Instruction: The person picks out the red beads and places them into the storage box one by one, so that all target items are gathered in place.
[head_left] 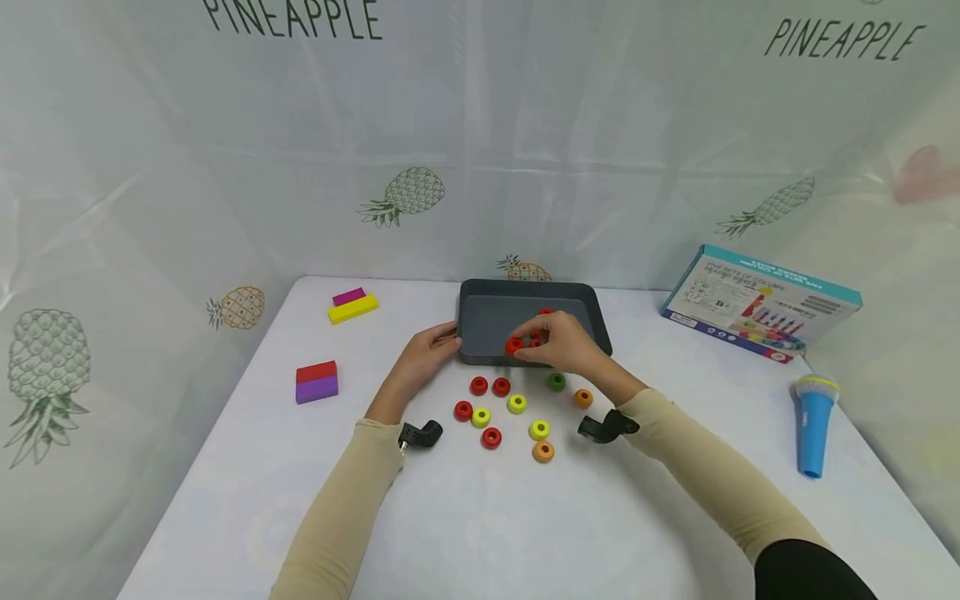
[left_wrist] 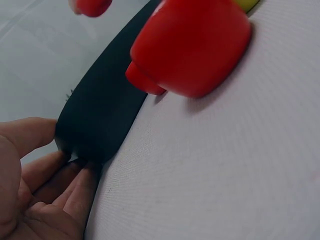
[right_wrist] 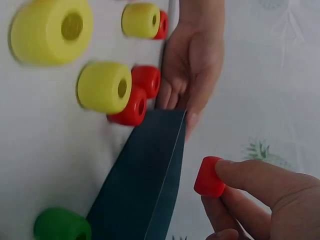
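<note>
A dark grey tray (head_left: 487, 312) stands on the white table. My left hand (head_left: 422, 367) holds its near left side, thumb at the rim and the other fingers low against the outer wall, as the left wrist view shows. Over the tray, my right hand (head_left: 566, 343) pinches a red bead (right_wrist: 209, 176) between thumb and fingers. Another red bead (head_left: 546, 312) shows inside the tray, partly hidden by the right hand. In front of the tray lie several holed beads: red (head_left: 491, 438), yellow (head_left: 538, 430), orange (head_left: 583, 398) and one green bead (head_left: 557, 382).
To the left lie a magenta block (head_left: 348, 297) beside a yellow block (head_left: 353, 309), and a red block (head_left: 316, 372) against a purple block (head_left: 317, 389). A printed toy box (head_left: 757, 304) leans at the back right; a blue toy microphone (head_left: 814, 429) lies near the right edge.
</note>
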